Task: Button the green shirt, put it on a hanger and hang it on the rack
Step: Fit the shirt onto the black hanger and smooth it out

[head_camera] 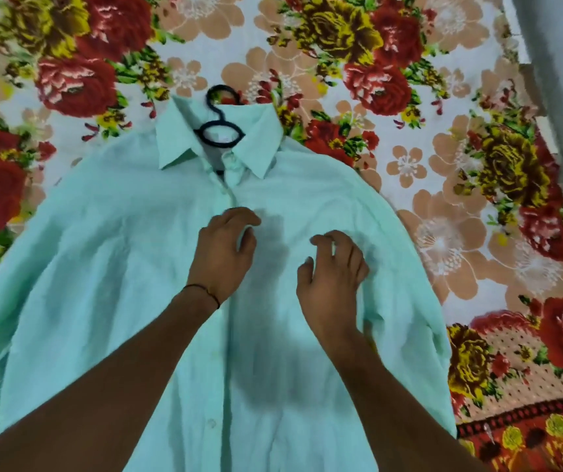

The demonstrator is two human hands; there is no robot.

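Note:
The pale green shirt (130, 274) lies flat, front up, on a flowered bed sheet, collar toward the far side. A black hanger (218, 131) sits inside its neck, the hook sticking out past the collar. The placket runs down the middle with a button (210, 423) visible low down. My left hand (223, 253) hovers over the placket at chest height, fingers curled and apart, holding nothing. My right hand (333, 270) is just to its right over the chest, fingers spread, also with nothing in it.
The flowered bed sheet (443, 131) with red, yellow and peach blooms covers the whole surface around the shirt. A grey wall or post (559, 63) stands at the upper right edge. No rack is in view.

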